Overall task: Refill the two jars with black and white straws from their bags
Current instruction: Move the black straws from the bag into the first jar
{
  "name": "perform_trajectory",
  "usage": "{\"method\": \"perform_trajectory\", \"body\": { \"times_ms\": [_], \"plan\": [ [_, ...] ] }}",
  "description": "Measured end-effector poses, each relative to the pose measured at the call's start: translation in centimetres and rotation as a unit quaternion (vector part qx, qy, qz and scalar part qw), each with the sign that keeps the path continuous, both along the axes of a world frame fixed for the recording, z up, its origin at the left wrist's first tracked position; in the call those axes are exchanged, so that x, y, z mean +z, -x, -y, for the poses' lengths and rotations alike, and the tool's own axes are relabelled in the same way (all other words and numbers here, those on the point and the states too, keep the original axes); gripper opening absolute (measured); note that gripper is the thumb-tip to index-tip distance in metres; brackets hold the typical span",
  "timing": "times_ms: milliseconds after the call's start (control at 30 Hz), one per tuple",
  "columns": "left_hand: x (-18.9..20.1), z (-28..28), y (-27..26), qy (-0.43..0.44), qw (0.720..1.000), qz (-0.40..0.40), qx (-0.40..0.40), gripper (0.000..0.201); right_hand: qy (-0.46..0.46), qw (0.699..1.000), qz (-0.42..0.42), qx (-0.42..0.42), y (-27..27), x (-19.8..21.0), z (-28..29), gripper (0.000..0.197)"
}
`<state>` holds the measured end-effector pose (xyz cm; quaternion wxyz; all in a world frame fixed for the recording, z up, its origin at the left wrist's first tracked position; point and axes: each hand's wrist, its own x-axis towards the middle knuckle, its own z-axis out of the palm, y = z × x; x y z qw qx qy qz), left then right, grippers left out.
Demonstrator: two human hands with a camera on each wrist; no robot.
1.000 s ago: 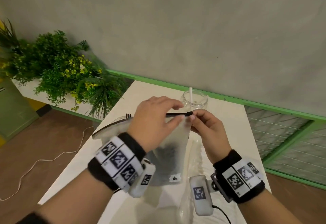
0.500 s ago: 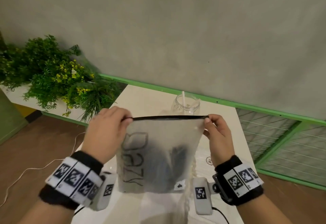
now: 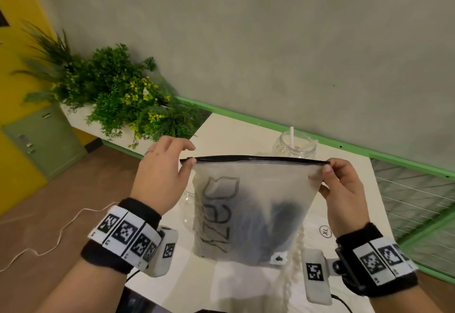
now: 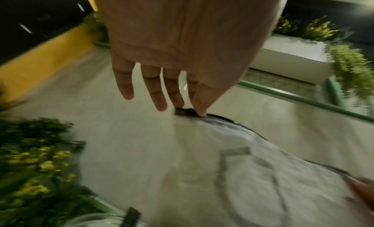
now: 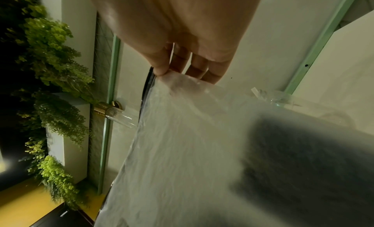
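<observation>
I hold a frosted zip bag [image 3: 251,209] upright over the table, its black zip strip [image 3: 253,159] stretched level between my hands. A dark mass of black straws [image 3: 280,229] shows through its lower right. My left hand [image 3: 188,162] pinches the strip's left end [image 4: 185,111]; the other fingers are spread. My right hand [image 3: 325,168] pinches the right top corner [image 5: 161,74]. Behind the bag stands a clear glass jar [image 3: 295,144] with one white straw [image 3: 291,133]. A second jar [image 3: 187,201] peeks out at the bag's left edge.
A clear bag marked XL [image 3: 325,231] lies on the white table [image 3: 234,130] under my right wrist. Green plants [image 3: 118,96] fill a planter to the left. A green rail [image 3: 270,123] runs along the grey wall behind the table.
My left hand slid along the zip from the right end to the left end, and the bag now hangs stretched flat between both hands. The camera view rose slightly.
</observation>
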<state>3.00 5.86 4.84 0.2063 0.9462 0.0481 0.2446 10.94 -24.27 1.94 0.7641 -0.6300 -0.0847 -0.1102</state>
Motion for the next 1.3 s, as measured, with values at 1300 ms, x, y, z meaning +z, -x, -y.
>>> {"method": "perform_trajectory", "body": {
  "times_ms": [1300],
  "plan": [
    [0.5,5.0,-4.1,-0.131,0.99,-0.058,-0.018,0.054,0.068,0.997,-0.004,0.021,0.8,1.2,1.0,0.018]
  ]
}}
